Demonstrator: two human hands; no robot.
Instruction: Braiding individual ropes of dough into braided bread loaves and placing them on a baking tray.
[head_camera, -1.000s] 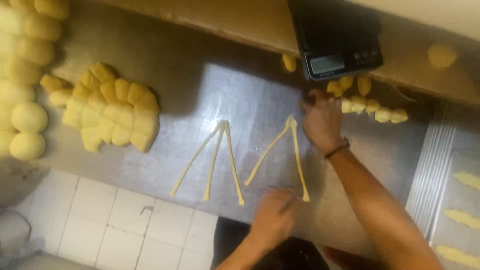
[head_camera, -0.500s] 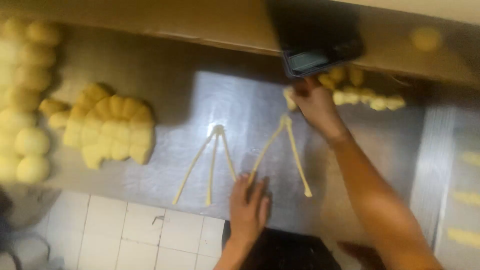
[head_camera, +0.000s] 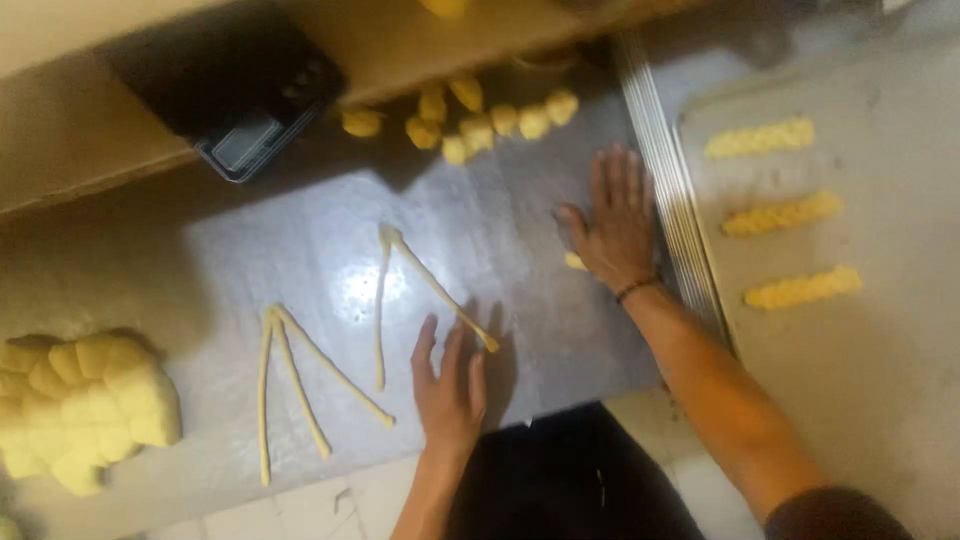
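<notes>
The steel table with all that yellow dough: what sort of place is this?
Probably a bakery's work area: thin dough ropes on a metal table, a digital scale, and braided dough pieces lined up on a baking tray.

The right hand (head_camera: 615, 225) has left the small dough pieces (head_camera: 480, 120) by the scale (head_camera: 235, 105) and now lies flat, fingers spread, on the surface (head_camera: 300, 250) with a bit of dough (head_camera: 574, 262) under its palm. The left hand (head_camera: 450, 385) has slid right to the near end of a dough strand (head_camera: 440, 290). The view has swung right, bringing a tray (head_camera: 900, 380) with three braided pieces (head_camera: 780, 212) into sight
</notes>
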